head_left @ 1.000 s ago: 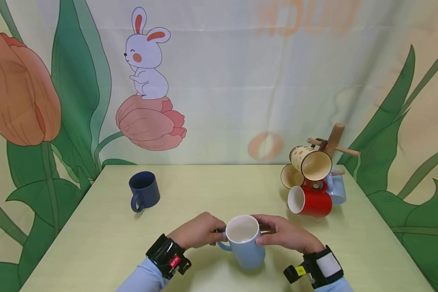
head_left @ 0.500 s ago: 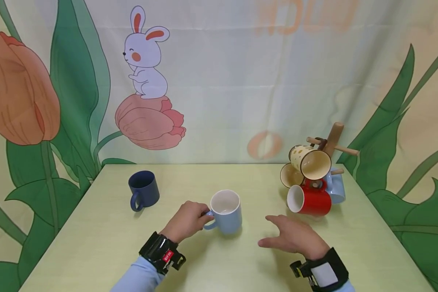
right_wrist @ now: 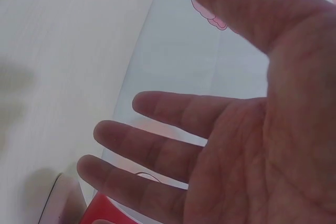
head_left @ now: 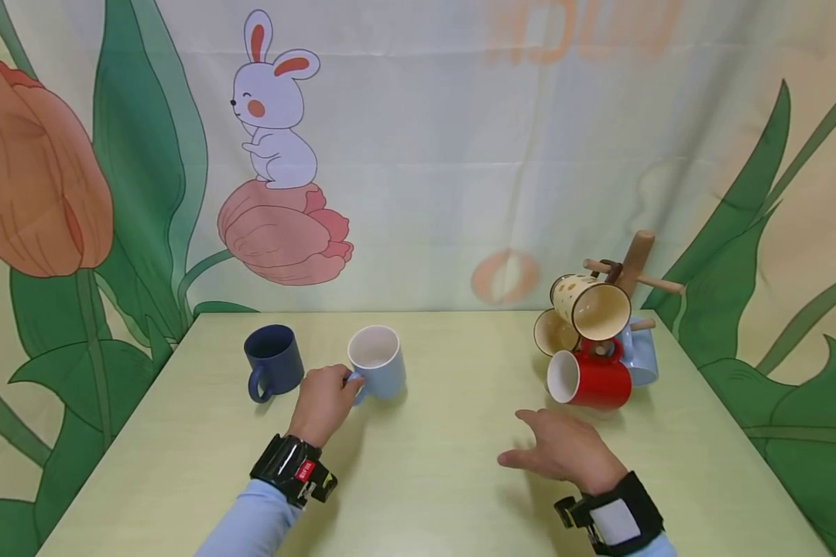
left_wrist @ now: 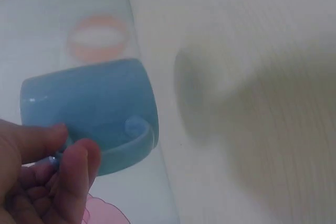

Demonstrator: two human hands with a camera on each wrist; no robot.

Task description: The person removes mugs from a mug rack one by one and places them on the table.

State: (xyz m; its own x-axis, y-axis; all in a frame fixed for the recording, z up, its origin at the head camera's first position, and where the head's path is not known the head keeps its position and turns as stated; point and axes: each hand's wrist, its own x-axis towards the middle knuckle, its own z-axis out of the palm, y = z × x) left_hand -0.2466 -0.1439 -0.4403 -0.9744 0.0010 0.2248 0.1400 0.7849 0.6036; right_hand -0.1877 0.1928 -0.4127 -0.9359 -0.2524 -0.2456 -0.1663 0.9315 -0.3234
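Observation:
By its handle, my left hand (head_left: 323, 404) pinches a light blue mug (head_left: 385, 377) with a white inside. The mug is upright in the head view. In the left wrist view, thumb and fingertips grip the handle of the mug (left_wrist: 92, 98), and its shadow falls apart from it, so it hangs above the table. A dark blue mug (head_left: 279, 363) stands just left of it, handle toward the front. My right hand (head_left: 570, 450) hovers over the table's right side, fingers spread and holding nothing; its bare palm (right_wrist: 236, 156) fills much of the right wrist view.
At the back right, a wooden mug rack (head_left: 634, 263) bears several mugs: a spotted cream mug (head_left: 595, 305), a second cream one (head_left: 554, 333), a red mug (head_left: 602, 385) and a light blue one (head_left: 642, 356). A printed curtain (head_left: 418, 155) hangs behind the table (head_left: 453, 495).
My left hand has carried the light blue mug away and leftward, close to the dark blue mug. My right hand has let go of that mug and moved a little right.

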